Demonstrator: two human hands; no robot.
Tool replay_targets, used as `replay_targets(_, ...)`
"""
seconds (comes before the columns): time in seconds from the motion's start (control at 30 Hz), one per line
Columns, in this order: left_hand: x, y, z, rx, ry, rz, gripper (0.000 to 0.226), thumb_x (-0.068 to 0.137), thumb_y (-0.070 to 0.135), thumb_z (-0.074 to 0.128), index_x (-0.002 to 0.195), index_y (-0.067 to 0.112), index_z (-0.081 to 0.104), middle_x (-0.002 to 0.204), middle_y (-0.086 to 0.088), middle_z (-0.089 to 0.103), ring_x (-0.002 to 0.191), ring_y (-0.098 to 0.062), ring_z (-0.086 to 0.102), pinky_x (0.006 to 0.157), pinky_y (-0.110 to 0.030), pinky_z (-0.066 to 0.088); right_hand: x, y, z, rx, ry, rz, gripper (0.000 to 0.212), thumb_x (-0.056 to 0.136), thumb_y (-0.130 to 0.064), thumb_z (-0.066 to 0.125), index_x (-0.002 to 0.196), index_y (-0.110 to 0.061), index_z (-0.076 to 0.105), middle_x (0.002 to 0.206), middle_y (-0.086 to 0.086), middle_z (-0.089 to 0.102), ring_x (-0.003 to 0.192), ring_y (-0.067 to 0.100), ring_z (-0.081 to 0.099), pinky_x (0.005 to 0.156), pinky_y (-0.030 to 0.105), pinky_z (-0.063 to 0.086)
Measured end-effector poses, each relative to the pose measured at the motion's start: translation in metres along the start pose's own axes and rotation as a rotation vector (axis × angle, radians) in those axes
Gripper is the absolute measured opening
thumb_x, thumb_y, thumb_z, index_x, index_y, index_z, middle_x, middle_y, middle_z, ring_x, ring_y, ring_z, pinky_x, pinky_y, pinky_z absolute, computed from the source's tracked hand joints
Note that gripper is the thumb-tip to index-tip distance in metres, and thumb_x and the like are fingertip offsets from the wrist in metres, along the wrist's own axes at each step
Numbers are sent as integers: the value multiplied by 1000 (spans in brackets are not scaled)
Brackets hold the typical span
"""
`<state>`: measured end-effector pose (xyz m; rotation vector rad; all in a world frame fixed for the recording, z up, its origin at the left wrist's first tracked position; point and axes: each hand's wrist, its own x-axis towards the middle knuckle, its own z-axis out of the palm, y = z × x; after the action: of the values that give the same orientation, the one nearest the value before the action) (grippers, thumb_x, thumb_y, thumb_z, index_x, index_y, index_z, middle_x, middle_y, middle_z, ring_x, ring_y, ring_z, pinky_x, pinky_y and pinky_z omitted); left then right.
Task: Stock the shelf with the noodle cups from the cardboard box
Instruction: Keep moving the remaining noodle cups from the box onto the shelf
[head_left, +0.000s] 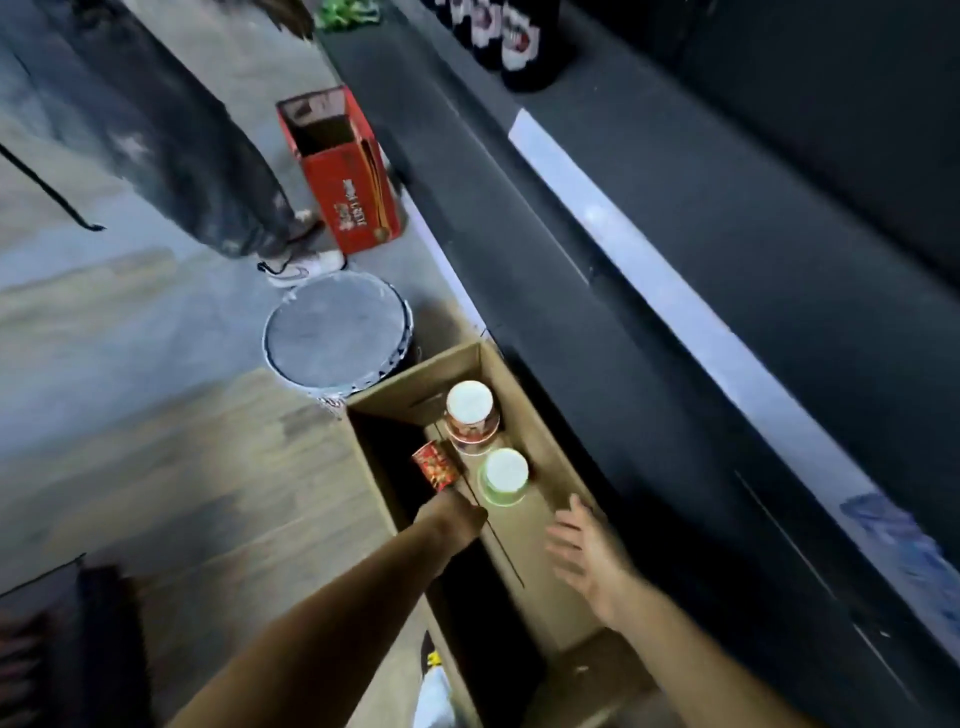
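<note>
Head view, looking down into an open cardboard box (545, 483) on the floor beside a dark shelf (571, 218). Left hand (451, 517) reaches into the box and grips a red noodle cup (435, 464), which lies tilted with its printed side wall toward the camera; the fingers are hidden behind the wrist. Right hand (582, 545) hovers above the box floor with fingers spread, holding nothing, just beside a green-rimmed cup (503, 475). That cup and a red-banded cup (470, 413) beyond it stand with a pale flat end upward, near each other by the far wall of the box; the rest of the visible box floor is bare cardboard, and the left portion lies in deep shadow. Judged from their form, such cups are light, thin-walled and easily dented, with a smooth film wrap that may slip; the side wall, taken lightly around its girth, looks the safest hold. Elsewhere, a red carton (343, 171), open at the top, stands farther along the floor, its contents unseen, and a round grey stool (335, 332) sits between carton and box.
</note>
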<state>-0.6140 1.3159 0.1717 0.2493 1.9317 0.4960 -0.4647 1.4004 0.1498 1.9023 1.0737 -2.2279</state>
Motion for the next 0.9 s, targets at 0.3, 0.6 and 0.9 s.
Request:
replay_targets(0.3,228,-85,-17,81,172,-185,45,84,32,62,122,9,55,114,-13,65,104,-29,62,89,-34,52,210,63,77,-45,85,192,44,97,-30,50,129,-1,50,118,23,59,109,36,58,62,26,41)
replay_targets(0.6,374,-123,-13,143,209,-225,65,84,36,65,137,6,40,132,-16,50,118,-31,53,100,-37,46,344,99,136,55,82,274,33,97,-30,46,127,-16,50,125,5,56,83,12,55,62,28,42)
replay_targets(0.9,446,-134,-19,122,130,-270,66,76,38,67,130,6,46,126,-16,56,114,-29,58,98,-39,50,410,100,178,107,17,384,39,95,-38,47,132,-22,47,128,-1,48,111,16,46,97,38,36)
